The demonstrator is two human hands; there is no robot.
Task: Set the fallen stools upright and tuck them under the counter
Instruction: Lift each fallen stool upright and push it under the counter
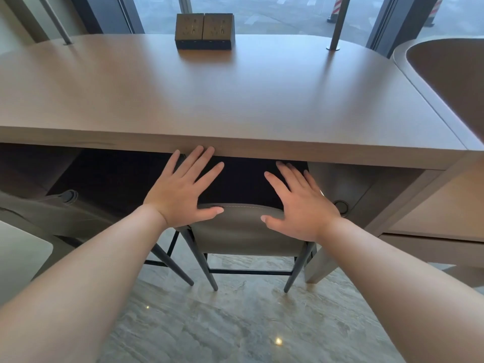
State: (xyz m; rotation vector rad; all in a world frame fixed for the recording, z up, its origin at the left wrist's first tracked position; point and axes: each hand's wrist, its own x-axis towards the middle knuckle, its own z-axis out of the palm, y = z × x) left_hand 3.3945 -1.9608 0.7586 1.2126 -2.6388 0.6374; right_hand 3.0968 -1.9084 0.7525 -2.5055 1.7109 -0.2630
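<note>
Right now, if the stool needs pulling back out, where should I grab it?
Probably the backrest: it is the only part showing outside the counter edge, upright and facing you. Come from your side, above, left hand and right hand curling over its top rim near each end; they already rest there open.

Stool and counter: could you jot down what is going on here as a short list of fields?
stool: upright, legs on the floor, seat partly under the counter
counter: wooden top, front edge above the stool's seat
left hand: flat, fingers straight, resting on the stool's back edge
right hand: flat, fingers straight, on the same edge
socket box: at the far side of the counter
second stool: at the left, only partly in view, looks tilted
floor: marbled stone
</note>
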